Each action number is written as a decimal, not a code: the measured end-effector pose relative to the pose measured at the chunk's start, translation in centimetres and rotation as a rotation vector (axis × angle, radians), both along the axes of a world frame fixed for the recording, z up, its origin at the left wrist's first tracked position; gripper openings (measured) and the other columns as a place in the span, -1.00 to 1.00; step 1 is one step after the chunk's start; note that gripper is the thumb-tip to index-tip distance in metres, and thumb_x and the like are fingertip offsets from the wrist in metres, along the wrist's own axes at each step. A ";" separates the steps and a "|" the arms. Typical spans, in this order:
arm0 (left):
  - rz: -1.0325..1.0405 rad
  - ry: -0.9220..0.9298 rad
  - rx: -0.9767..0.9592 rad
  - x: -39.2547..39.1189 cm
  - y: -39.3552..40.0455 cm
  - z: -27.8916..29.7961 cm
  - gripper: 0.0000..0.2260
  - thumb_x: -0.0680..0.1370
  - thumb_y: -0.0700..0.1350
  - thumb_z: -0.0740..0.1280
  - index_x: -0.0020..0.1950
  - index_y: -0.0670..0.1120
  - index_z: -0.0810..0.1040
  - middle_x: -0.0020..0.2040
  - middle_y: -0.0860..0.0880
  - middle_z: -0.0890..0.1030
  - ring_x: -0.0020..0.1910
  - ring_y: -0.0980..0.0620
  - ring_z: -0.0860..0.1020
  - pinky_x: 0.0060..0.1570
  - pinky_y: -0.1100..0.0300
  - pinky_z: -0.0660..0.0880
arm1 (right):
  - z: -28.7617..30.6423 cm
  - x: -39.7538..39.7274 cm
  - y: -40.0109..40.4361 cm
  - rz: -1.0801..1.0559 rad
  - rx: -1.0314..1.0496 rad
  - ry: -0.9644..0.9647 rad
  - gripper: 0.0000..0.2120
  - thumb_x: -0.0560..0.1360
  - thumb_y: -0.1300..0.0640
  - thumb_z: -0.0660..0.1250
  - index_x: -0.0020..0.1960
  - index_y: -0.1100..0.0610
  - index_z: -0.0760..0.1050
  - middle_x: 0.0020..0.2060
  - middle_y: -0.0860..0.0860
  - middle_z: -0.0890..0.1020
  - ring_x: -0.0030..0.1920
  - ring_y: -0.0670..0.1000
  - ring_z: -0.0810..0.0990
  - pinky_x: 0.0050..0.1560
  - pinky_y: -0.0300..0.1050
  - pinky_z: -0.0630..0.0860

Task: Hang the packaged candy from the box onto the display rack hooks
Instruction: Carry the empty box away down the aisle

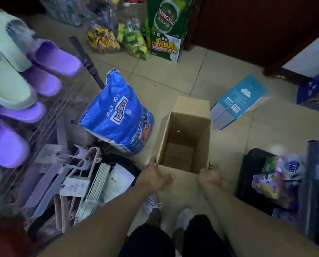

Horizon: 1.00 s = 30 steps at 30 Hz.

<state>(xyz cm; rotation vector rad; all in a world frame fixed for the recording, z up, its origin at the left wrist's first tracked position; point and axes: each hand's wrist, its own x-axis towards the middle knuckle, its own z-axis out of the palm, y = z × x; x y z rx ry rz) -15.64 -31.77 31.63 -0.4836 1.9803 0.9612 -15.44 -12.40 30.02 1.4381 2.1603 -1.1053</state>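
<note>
A tall brown cardboard box (184,138) is standing on the tiled floor (173,76) in front of the person's feet, its open mouth facing up toward the camera and its long axis running vertically. Only bare cardboard is showing inside. Both arms are reaching down and forward. The left hand (157,176) is gripping the box's near left corner, fingers curled around the edge. The right hand (211,173) is clasping the near right corner likewise. A blue bag (116,114) is lying just left of the box.
</note>
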 end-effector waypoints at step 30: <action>0.054 0.142 -0.255 -15.9 -5.3 -32.4 -0.07 0.44 -0.19 0.52 0.67 0.02 0.06 0.58 -0.13 0.31 0.50 -0.21 0.39 0.45 -0.08 0.40 | -33.1 -15.7 -4.6 0.215 -0.246 -0.086 -0.60 0.51 0.20 0.44 0.33 0.09 0.48 0.08 0.02 0.66 0.09 0.08 0.63 0.00 -0.23 0.42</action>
